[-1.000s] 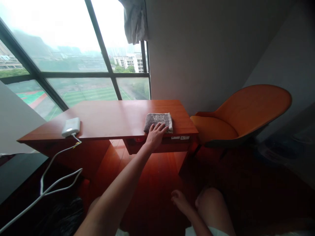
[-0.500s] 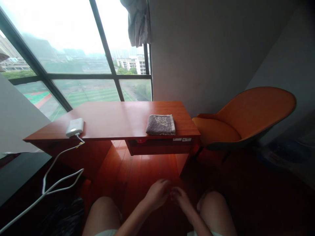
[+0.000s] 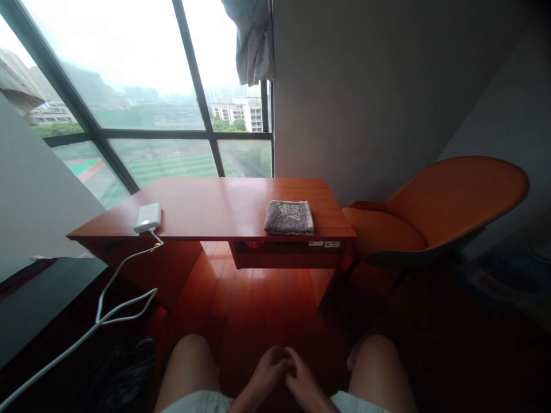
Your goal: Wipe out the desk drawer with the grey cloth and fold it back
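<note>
Low between the knees, my left hand (image 3: pixel 269 367) and my right hand (image 3: pixel 300 371) meet, their fingers curled and touching each other. No object shows in either one, though the dim light blurs the fingertips. Farther forward, a folded grey-brown towel (image 3: pixel 288 218) with a pale pattern lies near the front edge of the wooden desk (image 3: pixel 210 209). Toward the desk's left end sits a white power bank (image 3: pixel 148 218). A white cable (image 3: pixel 124 259) runs from it down to the lower left. Both hands are well apart from these things.
An orange chair (image 3: pixel 456 206) stands right of the desk. Beneath the desktop is an open shelf (image 3: pixel 286 255) with a few items. A dark flat surface (image 3: pixel 51 304) and a black plastic bag (image 3: pixel 124 367) are at lower left. Behind the desk is a large window (image 3: pixel 150 103).
My hands have drawn back toward my body and come together at the fingers. The view has turned slightly left, so the desk and its things sit farther right in the picture.
</note>
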The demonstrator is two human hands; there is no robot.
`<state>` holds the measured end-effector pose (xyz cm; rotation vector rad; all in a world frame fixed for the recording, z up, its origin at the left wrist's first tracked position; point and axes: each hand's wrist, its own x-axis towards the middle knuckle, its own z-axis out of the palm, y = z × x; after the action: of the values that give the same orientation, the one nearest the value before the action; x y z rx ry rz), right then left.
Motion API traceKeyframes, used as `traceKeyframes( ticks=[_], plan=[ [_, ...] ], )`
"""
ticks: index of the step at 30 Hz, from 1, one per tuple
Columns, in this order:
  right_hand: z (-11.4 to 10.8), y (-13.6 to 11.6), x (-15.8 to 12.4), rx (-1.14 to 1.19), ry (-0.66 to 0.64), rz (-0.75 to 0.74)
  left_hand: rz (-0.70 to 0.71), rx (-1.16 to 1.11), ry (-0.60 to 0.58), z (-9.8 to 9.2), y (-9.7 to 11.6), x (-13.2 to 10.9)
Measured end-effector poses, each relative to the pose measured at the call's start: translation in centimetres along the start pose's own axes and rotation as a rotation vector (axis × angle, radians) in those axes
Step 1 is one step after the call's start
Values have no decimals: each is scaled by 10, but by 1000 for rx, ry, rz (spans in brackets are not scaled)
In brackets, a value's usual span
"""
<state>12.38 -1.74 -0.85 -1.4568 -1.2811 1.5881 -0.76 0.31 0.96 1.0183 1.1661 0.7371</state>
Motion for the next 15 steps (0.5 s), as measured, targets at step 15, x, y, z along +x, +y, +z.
traceKeyframes(
  ticks=[15],
  plan=[
    [-18, -13, 8, 417, 91, 38, -135, -221, -91, -2, 23, -8]
  ],
)
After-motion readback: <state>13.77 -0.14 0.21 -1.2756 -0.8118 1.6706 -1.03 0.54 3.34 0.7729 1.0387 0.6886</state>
